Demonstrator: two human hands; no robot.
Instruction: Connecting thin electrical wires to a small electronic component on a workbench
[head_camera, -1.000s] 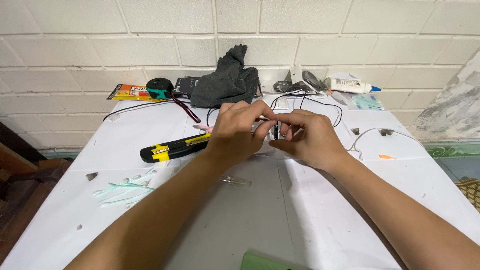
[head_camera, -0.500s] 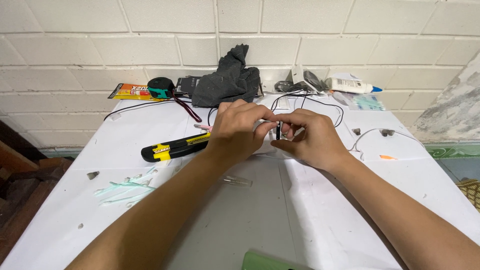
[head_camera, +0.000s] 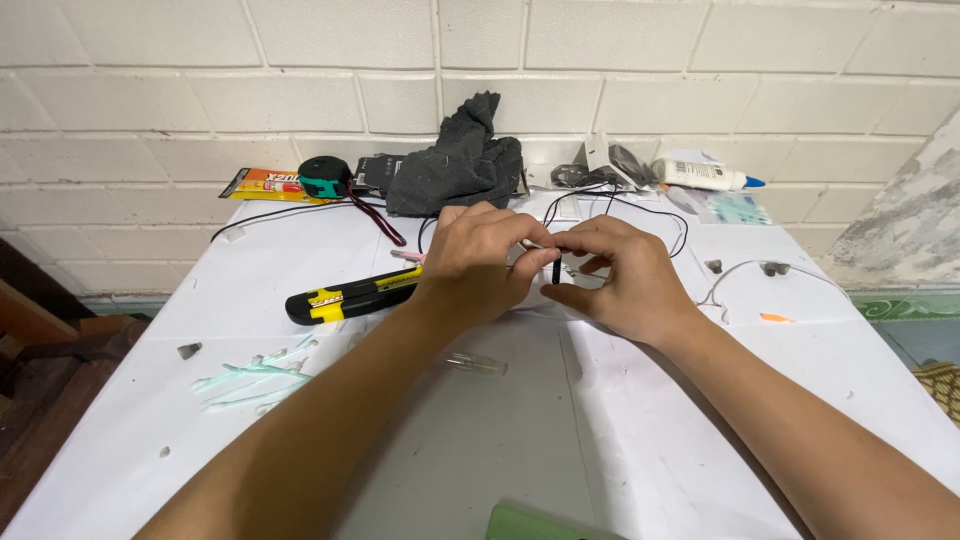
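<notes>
Both hands meet above the tabletop (head_camera: 620, 440) centre, left hand (head_camera: 478, 262) and right hand (head_camera: 622, 280) each with grip pinched together on a thin black wire (head_camera: 556, 268), steadying it; the yellow-black utility knife (head_camera: 352, 296) lies at nine o'clock.

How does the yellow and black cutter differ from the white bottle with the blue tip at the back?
The utility knife is black with yellow patches; the glue bottle is white with a blue tip. The knife is long and flat, the bottle rounder and tapering to its nozzle. The knife lies just left of the left hand; the bottle lies by the wall, beyond the right hand. Both lie on their sides on the white table, untouched.
</notes>
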